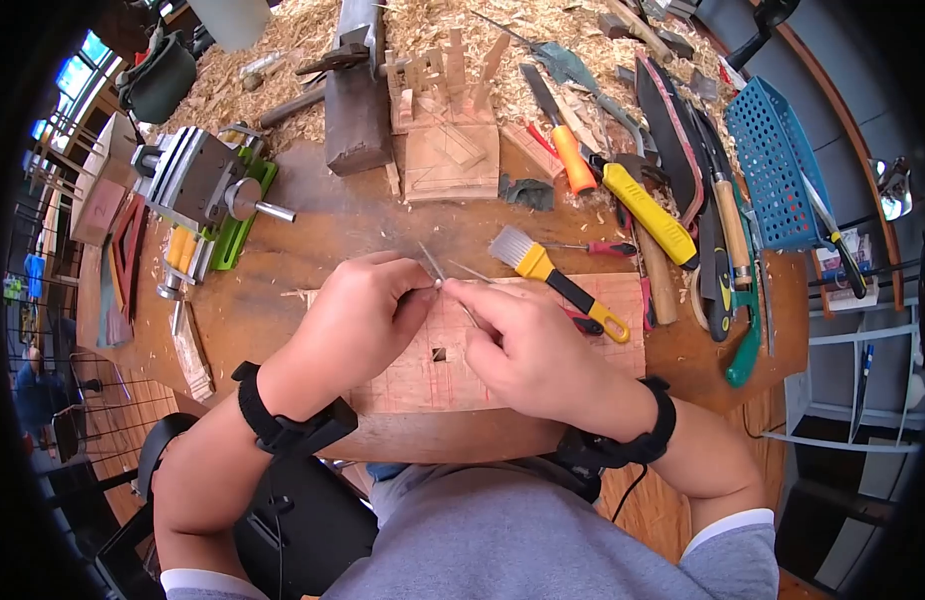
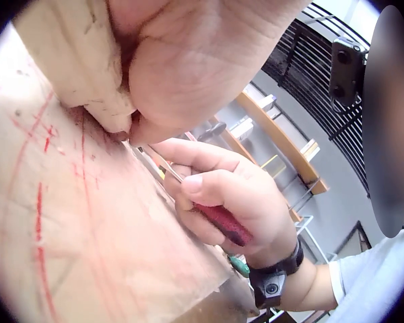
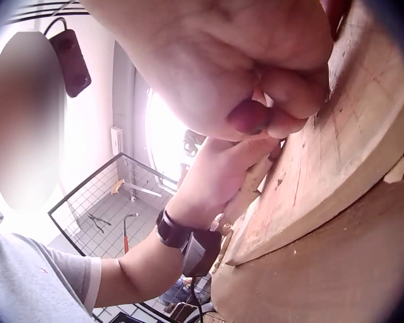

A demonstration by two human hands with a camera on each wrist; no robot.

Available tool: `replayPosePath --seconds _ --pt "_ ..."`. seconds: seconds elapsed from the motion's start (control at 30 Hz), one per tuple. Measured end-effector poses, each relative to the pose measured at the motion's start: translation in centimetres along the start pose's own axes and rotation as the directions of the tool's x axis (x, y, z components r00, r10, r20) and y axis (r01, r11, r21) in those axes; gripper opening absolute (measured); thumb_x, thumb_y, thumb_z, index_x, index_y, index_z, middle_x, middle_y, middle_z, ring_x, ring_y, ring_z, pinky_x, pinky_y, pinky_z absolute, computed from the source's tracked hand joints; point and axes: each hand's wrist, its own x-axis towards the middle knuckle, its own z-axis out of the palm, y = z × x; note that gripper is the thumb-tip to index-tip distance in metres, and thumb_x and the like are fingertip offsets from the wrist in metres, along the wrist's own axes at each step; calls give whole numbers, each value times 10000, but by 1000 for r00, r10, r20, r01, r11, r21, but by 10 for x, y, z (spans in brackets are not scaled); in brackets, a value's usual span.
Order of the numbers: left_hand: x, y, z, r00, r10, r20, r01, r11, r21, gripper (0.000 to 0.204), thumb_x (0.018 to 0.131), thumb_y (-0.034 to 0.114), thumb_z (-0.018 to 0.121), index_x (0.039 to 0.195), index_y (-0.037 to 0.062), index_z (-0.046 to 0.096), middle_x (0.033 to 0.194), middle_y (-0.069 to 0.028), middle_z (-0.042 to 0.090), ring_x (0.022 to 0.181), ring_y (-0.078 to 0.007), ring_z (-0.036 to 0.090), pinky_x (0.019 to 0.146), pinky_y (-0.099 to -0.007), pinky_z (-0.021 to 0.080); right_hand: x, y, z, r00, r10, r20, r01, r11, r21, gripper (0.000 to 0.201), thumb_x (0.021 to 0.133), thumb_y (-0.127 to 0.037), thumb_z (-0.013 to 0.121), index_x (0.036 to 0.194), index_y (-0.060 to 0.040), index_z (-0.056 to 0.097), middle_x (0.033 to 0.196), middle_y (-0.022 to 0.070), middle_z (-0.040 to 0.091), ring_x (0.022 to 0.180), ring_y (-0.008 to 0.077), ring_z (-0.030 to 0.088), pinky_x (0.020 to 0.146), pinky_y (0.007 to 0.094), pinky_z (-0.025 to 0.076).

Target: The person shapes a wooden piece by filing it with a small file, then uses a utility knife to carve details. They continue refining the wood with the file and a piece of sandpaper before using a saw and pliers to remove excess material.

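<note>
Grey shirt [image 1: 472, 530] near table edge [image 1: 462, 440], forearms [image 1: 217, 445] apart; left fingers [image 1: 407, 284] grip wood [image 2: 74, 57], right fingers [image 1: 484, 300] grip red-handled tool [image 2: 219, 219].

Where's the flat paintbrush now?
Head view, right of centre: flat paintbrush lies just beyond the right hand, its handle over the red-marked board.

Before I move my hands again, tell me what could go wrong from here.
The thin shaft of the red-handled tool in your right hand points at your left hand, so a slip might jab your fingers.

The pale wooden piece is gripped only by hand, with no clamp on it, so it could twist under pressure.

The brush lies right beside your right hand on the red-marked board; a wide move might knock it.
</note>
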Motion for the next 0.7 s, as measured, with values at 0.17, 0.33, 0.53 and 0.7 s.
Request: replayPosePath --seconds 0.17,0.33,0.53,0.7 --pt "0 -2 -3 1000 -5 9 5 999 -33 87 866 26 678 910 -49 668 823 -210 660 731 -363 655 662 -398 511 -20 -29 -11 975 207 74 -211 976 51 420 830 1 533 1219 155 566 1006 334 632 907 435 650 816 462 522" --pt "0 -3 0 1000 27 -8 -27 999 -34 122 864 43 691 940 -51 674 820 -226 654 740 -390 643 672 -396 511 -13 -11 6 987 154 49 -158 983 90 405 841 -1 535 1216 149 568 954 311 639 838 403 664 742 443 520" --pt "-3 2 -13 963 -251 96 264 947 -182 107 972 65 618 994 -31 660 784 -57 656 722 -125 624 645 -288 494 -16 -16 -8 984 165 -63 -160 984 85 443 849 6 535 1276 126 538 929 287 644 775 355 655 721 388 519" --pt "-5 0 -13 934 -269 235 354 782 -512 157 1028 127 570 1069 -10 634 856 11 624 766 -54 587 661 -225 486 -27 -17 -15 993 117 -23 -113 984 141 495 856 1 542 1344 80 524 1097 262 637 840 339 659 790 366 528"
